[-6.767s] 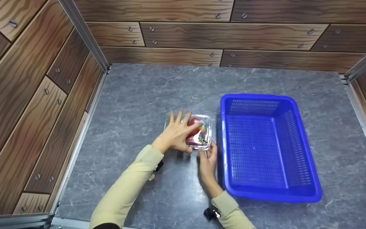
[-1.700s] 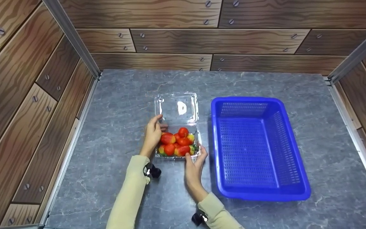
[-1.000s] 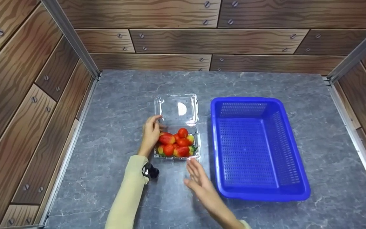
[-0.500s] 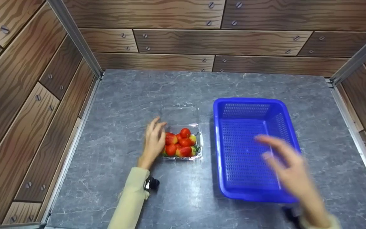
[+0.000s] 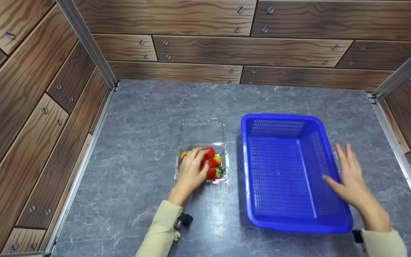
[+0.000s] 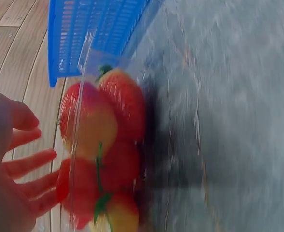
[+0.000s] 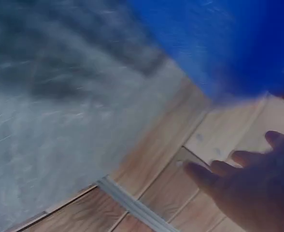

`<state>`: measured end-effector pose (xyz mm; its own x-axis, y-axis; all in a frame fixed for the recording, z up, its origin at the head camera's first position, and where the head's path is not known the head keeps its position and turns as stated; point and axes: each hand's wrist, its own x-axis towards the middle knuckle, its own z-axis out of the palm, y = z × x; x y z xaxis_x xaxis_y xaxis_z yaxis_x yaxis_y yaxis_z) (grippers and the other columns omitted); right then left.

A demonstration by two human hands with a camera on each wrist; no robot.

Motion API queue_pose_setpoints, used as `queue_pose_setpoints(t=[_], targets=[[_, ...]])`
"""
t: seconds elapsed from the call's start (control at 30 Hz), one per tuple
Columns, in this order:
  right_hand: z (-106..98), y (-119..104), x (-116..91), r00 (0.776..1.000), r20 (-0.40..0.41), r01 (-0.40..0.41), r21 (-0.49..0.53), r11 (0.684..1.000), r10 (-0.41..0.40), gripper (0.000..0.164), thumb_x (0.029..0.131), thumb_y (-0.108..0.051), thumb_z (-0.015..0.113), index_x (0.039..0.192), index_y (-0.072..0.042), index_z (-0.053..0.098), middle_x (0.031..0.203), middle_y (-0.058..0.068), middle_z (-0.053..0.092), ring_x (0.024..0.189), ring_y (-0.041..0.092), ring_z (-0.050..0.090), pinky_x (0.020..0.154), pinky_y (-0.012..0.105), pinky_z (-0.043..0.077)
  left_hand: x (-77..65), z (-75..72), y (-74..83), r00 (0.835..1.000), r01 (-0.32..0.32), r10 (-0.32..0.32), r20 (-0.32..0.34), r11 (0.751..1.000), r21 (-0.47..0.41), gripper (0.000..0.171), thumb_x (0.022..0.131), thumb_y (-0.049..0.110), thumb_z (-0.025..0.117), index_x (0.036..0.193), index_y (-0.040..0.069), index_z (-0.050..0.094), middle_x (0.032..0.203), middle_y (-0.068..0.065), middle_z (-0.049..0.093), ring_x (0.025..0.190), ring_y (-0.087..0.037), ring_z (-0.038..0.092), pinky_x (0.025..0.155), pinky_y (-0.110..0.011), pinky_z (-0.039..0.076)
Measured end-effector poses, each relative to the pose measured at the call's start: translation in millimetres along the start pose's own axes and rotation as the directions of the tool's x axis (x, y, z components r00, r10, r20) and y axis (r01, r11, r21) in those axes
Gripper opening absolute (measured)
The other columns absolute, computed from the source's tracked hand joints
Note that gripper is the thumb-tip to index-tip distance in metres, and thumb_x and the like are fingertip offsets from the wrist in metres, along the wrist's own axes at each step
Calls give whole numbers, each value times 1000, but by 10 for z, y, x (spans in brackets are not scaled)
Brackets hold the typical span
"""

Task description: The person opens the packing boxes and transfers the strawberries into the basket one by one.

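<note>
In the head view, a clear plastic clamshell box (image 5: pixel 226 165) lies on the grey table with its lid (image 5: pixel 202 131) folded back. Inside are red and yellow fruits (image 5: pixel 212 162), several with green stems; a strawberry-like one (image 6: pixel 125 99) shows in the left wrist view. My left hand (image 5: pixel 191 171) is over the fruits, fingers spread and loosely bent, hiding the left half of the box. To the right stands a blue perforated plastic basket (image 5: pixel 247 171), with nothing in it. My right hand (image 5: pixel 356 189) is at its right rim, fingers straight, thumb reaching over the edge.
The grey marbled table (image 5: pixel 148 117) is enclosed by wood-patterned walls (image 5: pixel 198 50) at the back and sides, with metal corner posts (image 5: pixel 86 41). A narrow strip of table separates the box from the basket.
My right hand has let go of the box and moved right to the basket's far rim. My left hand has shifted from the box's left side onto the fruits. Earlier, the lid was opened.
</note>
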<state>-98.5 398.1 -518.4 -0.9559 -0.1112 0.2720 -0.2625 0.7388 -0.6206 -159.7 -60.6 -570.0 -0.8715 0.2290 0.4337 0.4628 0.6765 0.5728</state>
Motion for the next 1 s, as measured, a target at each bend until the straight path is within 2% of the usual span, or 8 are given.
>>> queue_pose_setpoints(t=[0.13, 0.23, 0.33, 0.5, 0.63, 0.83, 0.93, 1.0], targets=[[75, 130, -115, 989, 116, -110, 128, 986, 95, 99, 84, -6, 69, 158, -4, 3, 157, 35, -14, 142, 57, -10, 108, 73, -7, 19, 91, 71, 999, 38, -40, 31, 997, 63, 37, 86, 12, 66, 122, 6, 64, 125, -15, 62, 114, -32, 57, 100, -45, 45], [133, 170, -157, 986, 127, -134, 204, 970, 110, 97, 86, -1, 66, 158, -4, 1, 157, 34, -14, 142, 55, -12, 109, 71, -9, 50, 135, 95, 996, 61, -66, 53, 995, 79, 38, 88, 16, 67, 124, 6, 63, 128, -15, 60, 116, -32, 56, 103, -45, 42], [181, 182, -173, 992, 92, -105, 221, 970, 87, 93, 84, 7, 60, 157, -1, 3, 158, 35, -6, 145, 50, -7, 116, 57, -8, 70, 170, 102, 995, 73, -79, 62, 993, 95, 39, 87, 18, 69, 124, 7, 62, 129, -14, 58, 114, -32, 57, 103, -48, 41], [212, 172, -180, 1000, 21, -16, 197, 980, 12, 89, 79, 18, 53, 156, 3, 12, 157, 35, 7, 148, 18, 3, 117, 24, -2, 131, 207, 109, 995, 86, -92, 46, 991, 105, 37, 82, 15, 73, 117, 5, 66, 121, -13, 58, 100, -33, 61, 95, -48, 45], [206, 179, -187, 1000, -6, 14, 182, 983, -13, 87, 76, 21, 51, 155, 4, 18, 157, 34, 10, 146, 8, 6, 118, 24, 0, 219, 246, 124, 988, 142, -146, 53, 987, 77, 34, 79, 11, 74, 112, 3, 67, 114, -14, 55, 91, -34, 63, 84, -45, 53], [224, 182, -193, 1000, 1, -17, 166, 986, 17, 89, 78, 20, 53, 156, 0, 16, 158, 32, 11, 148, 21, 8, 118, 25, 1, 311, 314, 141, 961, 269, -273, 52, 961, 70, 32, 76, 5, 74, 107, 1, 64, 109, -12, 50, 74, -30, 63, 65, -35, 57], [245, 171, -193, 999, 14, -35, 156, 987, 33, 90, 79, 19, 54, 157, -2, 15, 158, 32, 11, 147, 38, 9, 118, 26, 1, 322, 334, 145, 957, 288, -291, 15, 952, 101, 30, 73, 1, 76, 100, 1, 63, 106, -11, 52, 74, -29, 63, 64, -33, 57], [252, 163, -195, 999, 22, -46, 157, 987, 43, 91, 79, 19, 53, 157, -4, 14, 159, 32, 10, 146, 44, 9, 119, 32, 1, 328, 342, 147, 958, 286, -287, -6, 951, 119, 31, 72, 1, 78, 99, 1, 63, 104, -11, 54, 73, -29, 63, 63, -33, 57]])
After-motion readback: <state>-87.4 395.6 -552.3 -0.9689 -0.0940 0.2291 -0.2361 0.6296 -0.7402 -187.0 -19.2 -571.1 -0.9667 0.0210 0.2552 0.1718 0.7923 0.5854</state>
